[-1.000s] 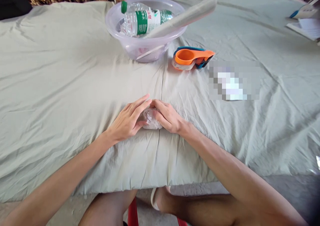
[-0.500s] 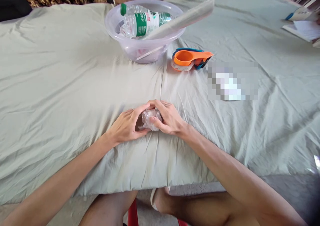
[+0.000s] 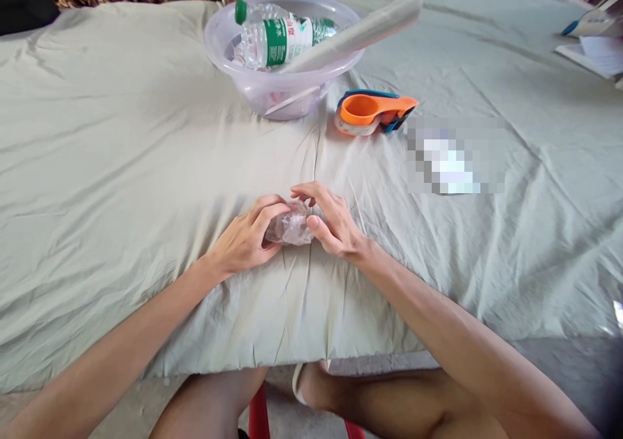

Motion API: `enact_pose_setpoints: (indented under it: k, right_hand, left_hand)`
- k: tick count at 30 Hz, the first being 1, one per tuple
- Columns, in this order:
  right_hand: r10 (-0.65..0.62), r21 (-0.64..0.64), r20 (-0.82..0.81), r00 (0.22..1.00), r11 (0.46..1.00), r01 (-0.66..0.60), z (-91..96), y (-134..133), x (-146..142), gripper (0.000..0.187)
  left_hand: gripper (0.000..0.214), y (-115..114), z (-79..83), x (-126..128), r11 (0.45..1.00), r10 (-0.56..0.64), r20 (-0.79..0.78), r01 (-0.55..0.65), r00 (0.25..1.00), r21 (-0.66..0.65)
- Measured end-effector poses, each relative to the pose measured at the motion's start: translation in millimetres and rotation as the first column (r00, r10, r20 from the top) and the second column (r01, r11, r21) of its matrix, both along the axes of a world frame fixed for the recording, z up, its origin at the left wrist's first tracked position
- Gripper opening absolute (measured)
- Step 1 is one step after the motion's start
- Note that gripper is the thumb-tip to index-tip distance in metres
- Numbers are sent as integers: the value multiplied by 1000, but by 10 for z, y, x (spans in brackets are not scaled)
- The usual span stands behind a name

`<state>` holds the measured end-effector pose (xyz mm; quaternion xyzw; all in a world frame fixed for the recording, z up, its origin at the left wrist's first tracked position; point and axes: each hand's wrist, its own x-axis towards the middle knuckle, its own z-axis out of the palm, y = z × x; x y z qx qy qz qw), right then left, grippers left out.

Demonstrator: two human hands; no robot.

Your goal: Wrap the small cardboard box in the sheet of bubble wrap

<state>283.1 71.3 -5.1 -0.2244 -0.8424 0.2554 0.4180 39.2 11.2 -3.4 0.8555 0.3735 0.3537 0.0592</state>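
Observation:
A small bundle wrapped in crinkled clear plastic (image 3: 293, 225) rests near the front of the cloth-covered table; what lies inside the wrap I cannot make out. My left hand (image 3: 250, 235) grips it from the left, fingers over its top and thumb low at its near side. On the other side, my right hand (image 3: 333, 222) is open, with its fingers arched apart and its thumb close to the plastic. Whether the right thumb touches the wrap is hard to tell.
Beyond my hands stands a pale purple basin (image 3: 233, 79) holding a green-labelled plastic bottle (image 3: 277, 42) and a long plastic roll (image 3: 360, 34). An orange tape dispenser (image 3: 377, 110) lies right of it, near a pixelated patch. Papers (image 3: 594, 56) lie far right. The grey-green tablecloth (image 3: 121, 134) is wrinkled.
My right hand has loosened from the bundle, its fingers lifting and spreading. The left hand keeps its hold, and more of the plastic wrap shows.

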Motion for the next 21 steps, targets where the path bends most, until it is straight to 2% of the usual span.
enact_pose_setpoints:
  k: [4, 9, 13, 16, 18, 21]
  right_hand:
    - [-73, -84, -7, 997, 994, 72, -15, -14, -5, 60]
    - [-200, -108, -28, 979, 975, 196, -24, -7, -13, 63]
    - [-207, -121, -38, 978, 972, 201, -17, -10, -22, 62]
    - [-212, -124, -39, 976, 971, 206, -11, -21, -27, 64]
    - [-227, -151, -57, 972, 965, 217, -12, -24, -29, 65]
    - [-241, -183, -84, 967, 958, 222, -19, -20, -29, 64]
  left_hand:
    - [62, -26, 53, 8, 999, 45, -42, -46, 998, -16]
    - [52, -31, 87, -5, 1000, 26, -75, -27, 997, -10]
    - [52, -42, 75, -25, 999, 27, -70, -28, 997, -19]
    - [53, -42, 44, -44, 998, 14, 75, -9, 997, -67]
    - [60, -13, 16, -65, 986, 97, 274, -55, 957, -156]
    - [63, 87, -14, -112, 915, 320, 551, -101, 771, -391]
